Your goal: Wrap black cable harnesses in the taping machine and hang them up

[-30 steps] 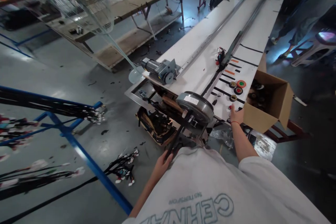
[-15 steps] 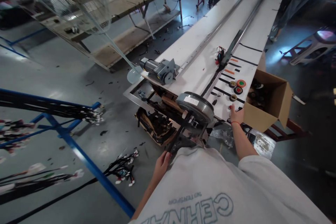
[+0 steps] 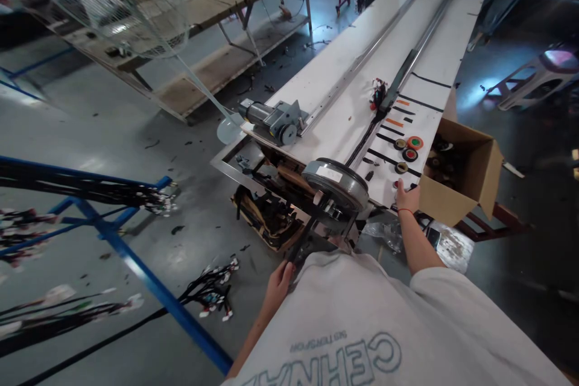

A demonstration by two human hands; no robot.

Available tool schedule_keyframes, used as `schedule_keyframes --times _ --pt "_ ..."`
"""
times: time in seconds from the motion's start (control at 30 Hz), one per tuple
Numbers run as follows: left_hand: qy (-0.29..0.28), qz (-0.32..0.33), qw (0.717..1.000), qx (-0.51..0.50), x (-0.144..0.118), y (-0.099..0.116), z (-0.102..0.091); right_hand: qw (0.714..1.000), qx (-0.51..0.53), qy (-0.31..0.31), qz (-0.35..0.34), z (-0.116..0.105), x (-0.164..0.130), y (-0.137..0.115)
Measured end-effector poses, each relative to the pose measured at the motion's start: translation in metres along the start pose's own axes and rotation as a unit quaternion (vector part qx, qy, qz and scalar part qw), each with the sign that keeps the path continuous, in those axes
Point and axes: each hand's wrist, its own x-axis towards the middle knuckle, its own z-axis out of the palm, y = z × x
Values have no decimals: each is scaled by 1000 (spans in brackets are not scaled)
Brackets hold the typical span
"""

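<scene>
My left hand [image 3: 278, 283] is closed around a black wire bundle [image 3: 304, 236] that runs up over the round metal wheel [image 3: 335, 184] at the near end of the long white bench [image 3: 344, 72]. My right hand [image 3: 408, 198] rests on the bench's near right corner, fingers down beside a small red piece; whether it grips anything I cannot tell. Rolls of tape [image 3: 411, 149] in red, green and black lie just beyond that hand. A black harness [image 3: 377, 110] with red connectors lies along the bench's middle track.
An open cardboard box [image 3: 470, 178] of tape rolls hangs off the bench's right side. A grey motor [image 3: 271, 119] sits on the near left corner. A blue rack [image 3: 117, 235] with wire harnesses stands left; loose harnesses [image 3: 210, 292] lie on the floor. A standing fan [image 3: 113, 0] is at far left.
The view has drifted slightly. My left hand has slid a little lower on the wire bundle. My right hand has stayed on the bench corner.
</scene>
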Motion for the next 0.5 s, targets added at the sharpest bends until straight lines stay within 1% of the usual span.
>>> schedule_keyframes --times 0.13,0.27,0.4,0.5 --pt "-3 -9 1000 -10 2 -4 1 1000 2 -7 -1 0 1 0" --pt "-14 6 1000 -10 2 -4 1 1000 -1 -10 6 0 3 -1" --pt "-1 31 1000 5 0 0 -2 1000 10 -12 2 -1 3 -1" --pt "-2 56 998 28 0 8 -4 1000 13 -10 -1 -1 3 0"
